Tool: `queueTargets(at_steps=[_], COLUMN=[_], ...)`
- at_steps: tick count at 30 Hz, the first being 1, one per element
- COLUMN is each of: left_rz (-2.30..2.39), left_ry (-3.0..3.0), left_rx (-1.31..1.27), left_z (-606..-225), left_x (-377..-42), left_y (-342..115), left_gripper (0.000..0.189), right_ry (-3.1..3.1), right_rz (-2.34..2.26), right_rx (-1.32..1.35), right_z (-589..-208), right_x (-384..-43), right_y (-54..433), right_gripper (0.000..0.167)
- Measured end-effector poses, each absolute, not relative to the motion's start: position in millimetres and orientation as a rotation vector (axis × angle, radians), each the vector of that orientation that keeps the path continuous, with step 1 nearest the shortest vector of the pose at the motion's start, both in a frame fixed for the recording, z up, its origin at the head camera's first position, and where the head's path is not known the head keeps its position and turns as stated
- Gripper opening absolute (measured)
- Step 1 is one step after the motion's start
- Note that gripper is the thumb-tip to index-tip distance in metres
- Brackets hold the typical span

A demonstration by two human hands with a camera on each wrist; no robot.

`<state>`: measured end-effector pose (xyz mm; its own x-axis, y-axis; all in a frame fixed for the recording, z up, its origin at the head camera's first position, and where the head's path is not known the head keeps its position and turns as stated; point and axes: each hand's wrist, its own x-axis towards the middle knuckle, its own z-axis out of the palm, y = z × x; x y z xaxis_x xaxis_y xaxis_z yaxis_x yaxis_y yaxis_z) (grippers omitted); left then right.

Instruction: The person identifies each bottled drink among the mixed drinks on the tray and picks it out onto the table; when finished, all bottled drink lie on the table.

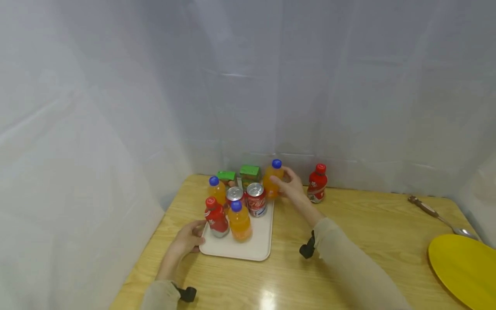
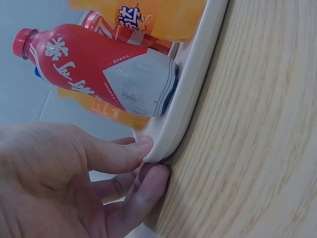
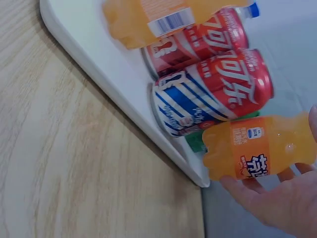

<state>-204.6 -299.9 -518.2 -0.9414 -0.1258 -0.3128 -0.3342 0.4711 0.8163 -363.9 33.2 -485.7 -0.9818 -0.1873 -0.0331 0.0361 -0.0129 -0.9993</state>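
Note:
My left hand [image 1: 188, 238] pinches the near left edge of a white tray [image 1: 259, 249], thumb over the rim and fingers beneath. In my right hand [image 1: 290, 186] is an orange soda bottle [image 1: 272, 183] with a blue cap, gripped at the tray's far right corner, beside a red can [image 1: 256, 199]. The tray also bears another can [image 1: 234, 196], a red bottle [image 1: 217, 218] at the left, an orange soda bottle [image 1: 240, 221] in front and one more orange bottle [image 1: 216, 189] behind. Green-topped boxes [image 1: 249, 172] show at the tray's far end, partly hidden.
Another red bottle [image 1: 317, 184] stands on the wooden table [image 1: 302, 284] right of the tray, near the back sheet. Farther right lie a spoon [image 1: 441, 218] with a brown handle and a yellow plate [image 1: 465, 267]. Pale plastic sheeting [image 1: 248, 86] hangs behind and at the sides.

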Motion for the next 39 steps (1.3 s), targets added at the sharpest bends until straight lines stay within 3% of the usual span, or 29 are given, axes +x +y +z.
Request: queueTargets(at_steps=[10, 17, 24, 32, 39], left_rz=[1.416, 1.41, 1.412, 1.393, 1.385], left_ry=[2.515, 2.514, 2.516, 2.527, 2.521], left_rx=[-0.397, -0.401, -0.377, -0.368, -0.371], left_z=[-515, -516, -515, -514, -515], left_x=[-209, -209, -211, -214, -215], left_y=[-300, -301, -302, -302, -303], left_gripper=[0.064, 0.064, 0.063, 0.063, 0.064], right_ry=[1.811, 1.751, 1.684, 1.628, 1.61], right_rz=[-2.242, -2.217, -2.198, -2.205, -2.155], right_rx=[-0.111, -0.209, -0.341, -0.367, -0.485], right_z=[-466, -457, -448, -445, -450], right_x=[-343, -327, -311, -299, -297], right_y=[70, 97, 129, 166, 206], right_gripper=[0.053, 0.06, 0.052, 0.075, 0.048])
